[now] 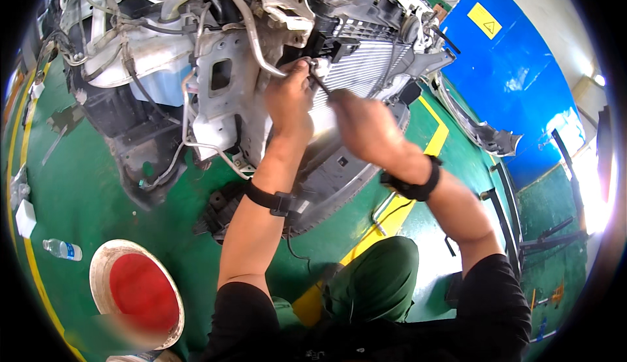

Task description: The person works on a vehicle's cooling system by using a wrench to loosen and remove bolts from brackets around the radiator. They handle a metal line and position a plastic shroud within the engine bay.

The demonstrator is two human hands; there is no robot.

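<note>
The stripped front end of a car fills the top, with a silver radiator-like core [359, 68] in a dark frame. A bent metal pipe [251, 32] runs down to a fitting [321, 67] beside that core. My left hand [290, 101] is closed around the pipe's lower end, right by the fitting. Lower and to the right, my right hand [369, 127], blurred, is closed on a hand tool with a thin dark shaft [319, 83]. The shaft points up toward the fitting; its handle is hidden in my fist, and I cannot tell its exact kind.
A dark plastic panel [339, 166] hangs below the core. On the green floor stand a bucket [101, 270] with something red inside and a water bottle [62, 250]. A blue board [516, 55] and a detached curved trim piece [483, 133] are at the right, near black metal bars [503, 212].
</note>
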